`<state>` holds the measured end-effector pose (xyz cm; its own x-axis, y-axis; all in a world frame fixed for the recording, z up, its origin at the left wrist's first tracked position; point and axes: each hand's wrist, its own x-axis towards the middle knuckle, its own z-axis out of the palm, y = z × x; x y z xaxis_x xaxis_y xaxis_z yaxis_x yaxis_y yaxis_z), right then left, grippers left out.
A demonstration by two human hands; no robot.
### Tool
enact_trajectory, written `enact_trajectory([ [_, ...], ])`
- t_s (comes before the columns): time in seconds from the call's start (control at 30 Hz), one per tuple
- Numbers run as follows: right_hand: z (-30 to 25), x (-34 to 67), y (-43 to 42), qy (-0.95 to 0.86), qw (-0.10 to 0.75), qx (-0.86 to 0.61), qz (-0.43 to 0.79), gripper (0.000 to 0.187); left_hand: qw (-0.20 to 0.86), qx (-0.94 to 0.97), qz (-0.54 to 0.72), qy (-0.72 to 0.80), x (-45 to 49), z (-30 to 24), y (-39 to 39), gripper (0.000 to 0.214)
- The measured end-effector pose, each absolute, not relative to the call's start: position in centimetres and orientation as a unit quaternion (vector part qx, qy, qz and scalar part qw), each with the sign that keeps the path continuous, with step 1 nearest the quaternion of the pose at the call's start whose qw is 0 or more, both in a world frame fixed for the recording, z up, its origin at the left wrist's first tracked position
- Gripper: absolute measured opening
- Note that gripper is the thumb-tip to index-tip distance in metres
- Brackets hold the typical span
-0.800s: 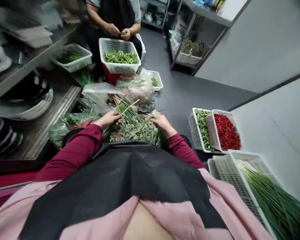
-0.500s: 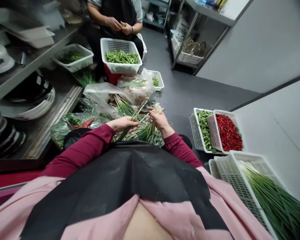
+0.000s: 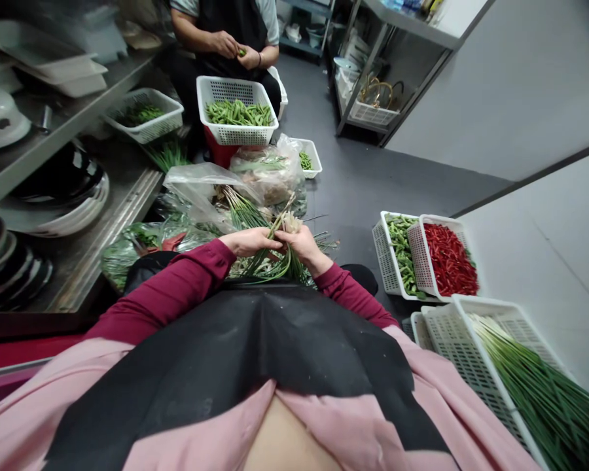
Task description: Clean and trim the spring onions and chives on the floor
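Observation:
Over my lap, my left hand (image 3: 254, 241) is closed around a few thin green onions, their pale ends pointing up and away from me. My right hand (image 3: 302, 246) is closed on a bunch of green onions (image 3: 291, 222), white ends bundled at the top and green leaves hanging below. The fingertips of both hands meet at the stalks, hiding part of them. Just beyond, more green onions (image 3: 243, 206) lie by an opened clear plastic bag (image 3: 201, 183). Loose leaves and trimmings lie beneath my hands.
A white basket of green onions (image 3: 535, 373) stands at right, near baskets of red chillies (image 3: 449, 258) and green peppers (image 3: 402, 252). Ahead, a co-worker (image 3: 233, 33) sits behind a basket of green pods (image 3: 238, 112). A metal shelf (image 3: 127, 222) with dishes runs along the left.
My hands have come together; the right moved left and slightly down with its bunch, the left slightly right. The co-worker's hands now show a green piece between them.

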<state>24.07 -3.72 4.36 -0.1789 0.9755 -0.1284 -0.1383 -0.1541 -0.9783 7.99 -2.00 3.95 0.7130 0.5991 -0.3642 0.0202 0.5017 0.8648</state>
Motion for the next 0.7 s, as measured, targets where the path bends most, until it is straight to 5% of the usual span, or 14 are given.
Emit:
enact_trajectory([
  [0.4,3.8,25.4,-3.3,-0.512,0.417,-0.496,0.564,0.03,0.513,0.693,0.186,0.471,7.6,6.3,-2.1,0.037],
  [0.53,3.9,26.4,-3.0,-0.525,0.429,-0.506,0.533,0.029,0.528,0.693,0.185,0.454,7.4,5.6,-1.8,0.029],
  [0.7,5.2,30.4,-1.7,-0.389,0.545,-0.538,0.512,0.025,0.6,0.65,0.152,0.441,4.3,3.1,-1.2,0.032],
])
